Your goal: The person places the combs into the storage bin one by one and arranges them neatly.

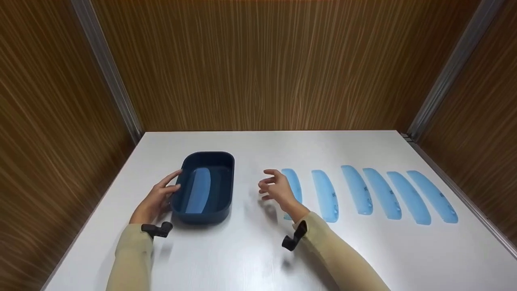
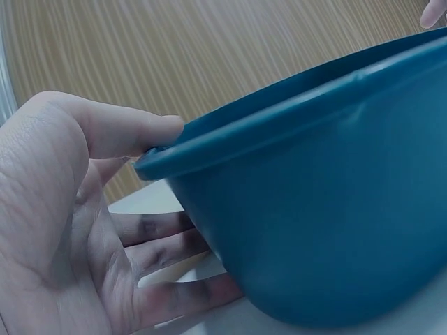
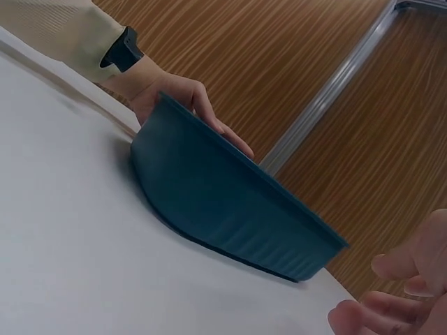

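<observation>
My left hand (image 1: 154, 200) holds the left side of a dark blue plastic tub (image 1: 204, 219) on the white table. In the left wrist view the thumb (image 2: 136, 132) lies over the tub's rim, and the other fingers meet its outer wall. A light blue, curved flat strip (image 1: 199, 192) lies lengthwise inside the tub. To the tub's right, my right hand (image 1: 278, 190) hovers over the table with fingers loosely bent and nothing in them. It partly covers the nearest light blue strip (image 1: 293, 184) on the table; another strip (image 1: 325, 196) lies just right of it.
Several more matching strips (image 1: 357, 190) lie spaced in a row toward the table's right side, some with small dark marks. Wood-grain panels (image 1: 258, 64) enclose the white table (image 1: 242, 258) at the back and both sides, with metal posts (image 1: 107, 64) at the corners.
</observation>
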The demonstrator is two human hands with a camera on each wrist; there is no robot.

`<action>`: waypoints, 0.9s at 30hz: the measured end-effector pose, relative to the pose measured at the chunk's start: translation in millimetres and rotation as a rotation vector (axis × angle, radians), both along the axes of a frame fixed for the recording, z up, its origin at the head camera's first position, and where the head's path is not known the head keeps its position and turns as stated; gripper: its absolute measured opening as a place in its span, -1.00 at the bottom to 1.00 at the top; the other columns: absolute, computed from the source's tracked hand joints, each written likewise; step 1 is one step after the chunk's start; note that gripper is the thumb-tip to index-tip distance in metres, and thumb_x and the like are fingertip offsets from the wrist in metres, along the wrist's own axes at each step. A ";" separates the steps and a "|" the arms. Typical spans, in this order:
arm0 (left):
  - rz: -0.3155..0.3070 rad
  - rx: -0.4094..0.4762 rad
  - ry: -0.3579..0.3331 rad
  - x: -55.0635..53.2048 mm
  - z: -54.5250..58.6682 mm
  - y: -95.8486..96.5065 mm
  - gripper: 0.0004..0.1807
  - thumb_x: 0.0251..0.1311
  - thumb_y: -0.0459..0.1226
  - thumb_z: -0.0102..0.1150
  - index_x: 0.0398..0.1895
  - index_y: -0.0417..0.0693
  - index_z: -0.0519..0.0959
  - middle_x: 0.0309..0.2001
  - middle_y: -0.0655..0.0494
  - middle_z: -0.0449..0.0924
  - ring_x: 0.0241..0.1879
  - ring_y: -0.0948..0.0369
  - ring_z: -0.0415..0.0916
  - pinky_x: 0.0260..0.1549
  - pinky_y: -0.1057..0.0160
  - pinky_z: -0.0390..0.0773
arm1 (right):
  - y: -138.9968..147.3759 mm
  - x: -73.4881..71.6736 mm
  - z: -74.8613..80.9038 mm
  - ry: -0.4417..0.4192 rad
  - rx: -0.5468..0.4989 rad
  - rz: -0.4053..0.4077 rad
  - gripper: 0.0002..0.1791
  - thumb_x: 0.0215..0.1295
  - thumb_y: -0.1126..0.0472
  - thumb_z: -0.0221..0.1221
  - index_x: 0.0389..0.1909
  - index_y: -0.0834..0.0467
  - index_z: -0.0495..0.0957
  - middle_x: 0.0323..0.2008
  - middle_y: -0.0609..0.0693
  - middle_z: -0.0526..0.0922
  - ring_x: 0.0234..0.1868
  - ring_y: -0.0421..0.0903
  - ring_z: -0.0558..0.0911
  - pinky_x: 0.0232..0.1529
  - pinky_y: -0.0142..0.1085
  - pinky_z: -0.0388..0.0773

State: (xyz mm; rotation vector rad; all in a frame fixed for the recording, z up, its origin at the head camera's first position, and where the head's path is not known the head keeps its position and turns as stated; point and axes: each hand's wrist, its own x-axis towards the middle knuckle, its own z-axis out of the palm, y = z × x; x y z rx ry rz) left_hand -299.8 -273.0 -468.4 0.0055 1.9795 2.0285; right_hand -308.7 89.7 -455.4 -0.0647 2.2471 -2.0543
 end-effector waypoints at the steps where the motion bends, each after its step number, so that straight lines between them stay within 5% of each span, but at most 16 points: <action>1: -0.003 0.003 0.002 -0.6 0.0 -0.1 -0.37 0.36 -0.24 -0.09 0.44 0.30 0.02 0.38 -0.17 0.05 0.29 -0.07 0.13 0.10 -0.17 0.17 | 2.3 -0.2 0.4 0.001 0.002 -0.007 -0.43 0.17 0.40 0.18 0.22 0.24 0.30 -0.21 0.16 0.54 -0.23 0.22 0.62 -0.44 -0.16 0.58; 10: -0.034 0.015 0.018 10.0 17.9 4.9 -0.29 0.30 -0.20 0.03 0.46 0.17 -0.01 0.41 -0.20 -0.06 0.33 -0.12 0.02 0.15 -0.18 0.12 | 23.0 -1.6 6.2 0.005 0.018 -0.072 -0.37 0.16 0.41 0.19 0.27 0.20 0.26 -0.19 0.18 0.52 -0.17 0.27 0.59 -0.44 -0.18 0.58; 19: -0.013 -0.017 0.018 -1.0 1.0 0.7 -0.37 0.37 -0.23 -0.10 0.45 0.25 -0.01 0.41 -0.17 -0.04 0.31 -0.10 0.07 0.12 -0.17 0.17 | 43.7 -0.9 5.2 0.055 0.158 -0.144 -0.39 0.15 0.36 0.22 0.25 0.22 0.28 -0.11 0.21 0.50 -0.16 0.11 0.55 -0.31 -0.15 0.56; 27: -0.019 -0.035 0.019 -1.7 1.1 0.1 -0.37 0.37 -0.23 -0.09 0.45 0.26 0.00 0.44 -0.08 -0.16 0.36 -0.08 -0.04 0.16 -0.15 0.11 | 60.2 -1.5 -0.3 0.113 0.369 -0.190 -0.38 0.15 0.31 0.24 0.24 0.27 0.28 0.01 0.28 0.47 0.01 0.16 0.45 -0.13 -0.07 0.45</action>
